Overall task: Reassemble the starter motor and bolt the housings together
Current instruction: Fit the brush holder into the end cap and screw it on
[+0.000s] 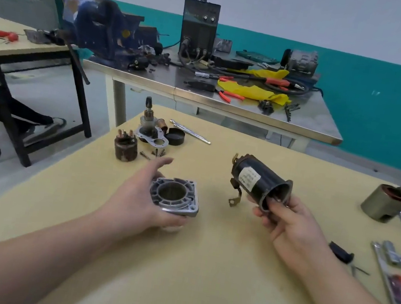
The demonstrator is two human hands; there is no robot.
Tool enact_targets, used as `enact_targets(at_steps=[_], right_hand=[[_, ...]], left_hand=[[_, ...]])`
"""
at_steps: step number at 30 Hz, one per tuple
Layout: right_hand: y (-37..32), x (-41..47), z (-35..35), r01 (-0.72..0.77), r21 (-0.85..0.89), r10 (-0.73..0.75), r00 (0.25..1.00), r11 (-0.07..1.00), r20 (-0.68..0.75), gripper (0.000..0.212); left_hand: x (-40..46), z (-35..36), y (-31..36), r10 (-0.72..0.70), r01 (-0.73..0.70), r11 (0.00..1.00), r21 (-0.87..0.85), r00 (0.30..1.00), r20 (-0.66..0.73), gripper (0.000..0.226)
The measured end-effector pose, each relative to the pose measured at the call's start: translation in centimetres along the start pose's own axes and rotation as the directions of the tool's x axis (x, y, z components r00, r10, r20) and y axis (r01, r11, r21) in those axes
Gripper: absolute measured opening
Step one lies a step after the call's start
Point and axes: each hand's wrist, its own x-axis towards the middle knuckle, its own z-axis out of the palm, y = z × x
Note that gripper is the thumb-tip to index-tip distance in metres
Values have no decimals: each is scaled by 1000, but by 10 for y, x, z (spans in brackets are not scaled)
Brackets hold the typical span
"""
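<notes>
From the head view, the left hand (135,194) cups the silver aluminium housing (174,196), fingers wrapped under it, just above the counter (201,270). The right hand (285,220) grips the flanged end of the black motor body (257,183), held tilted, apart from the housing. A solenoid (126,147) stands farther back.

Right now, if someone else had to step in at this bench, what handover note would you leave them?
Left hand holds the silver aluminium housing just above the yellow table, open bore facing up.
Right hand grips the black motor body by its flanged end, fingertips inside the rim; the terminal straps hang free.
The two housings are apart, nothing bolted.
The solenoid, drive gear assembly on its plate, black cap, loose screws and long bolts lie at the table's far end.
Left: join the housings, fit the remaining parts, bolt up.
</notes>
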Motion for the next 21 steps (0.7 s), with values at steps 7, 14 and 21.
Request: enact_targets(at_steps=[7, 14, 21], right_hand=[[-10, 10, -21, -80, 229, 53, 991, 970, 121, 47], [-12, 5, -28, -165, 370, 91, 974, 914, 209, 47], [-8, -4, -22, -299, 449, 132, 921, 842, 367, 70]], left_hand=[[68, 54, 23, 72, -48, 932, 359, 996, -54, 126], [97, 83, 70, 224, -262, 916, 305, 962, 154, 103], [73, 101, 85, 272, 93, 559, -824, 918, 288, 76]])
